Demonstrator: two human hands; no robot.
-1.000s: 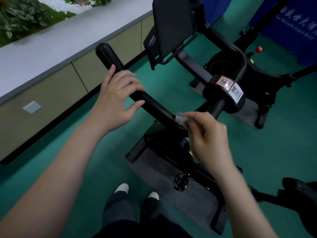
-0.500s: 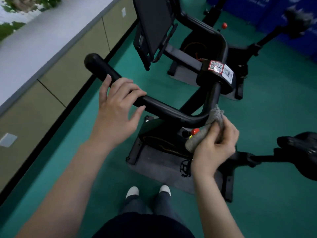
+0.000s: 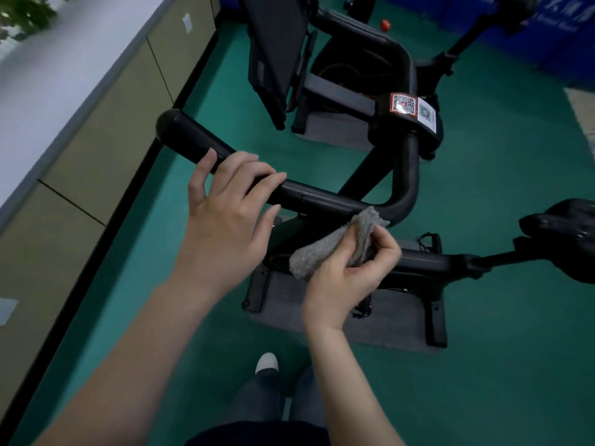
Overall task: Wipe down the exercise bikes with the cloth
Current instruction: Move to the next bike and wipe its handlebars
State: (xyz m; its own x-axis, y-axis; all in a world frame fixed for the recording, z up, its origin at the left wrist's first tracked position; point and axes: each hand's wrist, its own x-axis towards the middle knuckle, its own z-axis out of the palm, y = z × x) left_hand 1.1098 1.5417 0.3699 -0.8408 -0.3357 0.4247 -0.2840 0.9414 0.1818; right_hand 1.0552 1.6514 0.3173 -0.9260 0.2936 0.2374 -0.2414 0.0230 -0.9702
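A black exercise bike stands below me, its handlebar running from the upper left to a bend at centre right. My left hand rests over the left part of the bar, fingers draped across its top. My right hand grips a grey cloth just below the bar's bend; the cloth's upper edge touches the underside of the bar. QR stickers sit on the stem above the bend. The black saddle is at the right edge.
A second bike with a dark screen panel stands behind. Grey mats lie under the bikes on green floor. A beige cabinet with a white top runs along the left. My feet are at the bottom centre.
My right hand with the cloth went from the middle of the bar to the bend, then dropped just under it. My left hand stayed on the bar. The view shifted right.
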